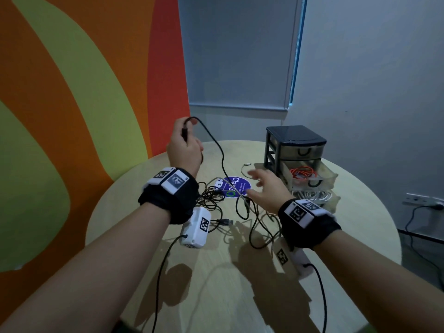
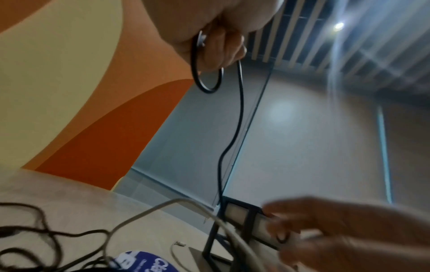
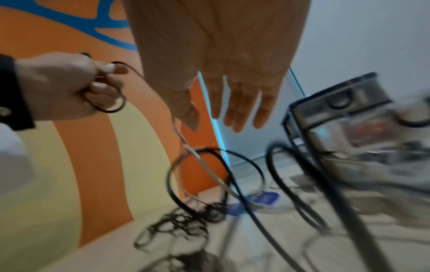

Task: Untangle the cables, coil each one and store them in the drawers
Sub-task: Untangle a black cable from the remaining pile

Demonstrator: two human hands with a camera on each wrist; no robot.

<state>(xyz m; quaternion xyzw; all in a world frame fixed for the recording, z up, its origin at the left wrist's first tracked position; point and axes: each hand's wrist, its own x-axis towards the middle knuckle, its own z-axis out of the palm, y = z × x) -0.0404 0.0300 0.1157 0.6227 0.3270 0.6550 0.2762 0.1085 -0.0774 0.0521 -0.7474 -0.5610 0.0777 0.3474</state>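
The left hand point(image 1: 183, 145) grips the black cable point(image 1: 217, 145), which hangs down toward the drawers point(image 1: 296, 143). The right hand point(image 1: 266, 191) is spread open.

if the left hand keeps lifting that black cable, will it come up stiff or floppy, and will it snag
Probably floppy: the black cable droops in a loose curve from the left hand to the table. It looks light, held by fingers alone. It will likely snag, since its lower end runs into the tangle with the grey cable.
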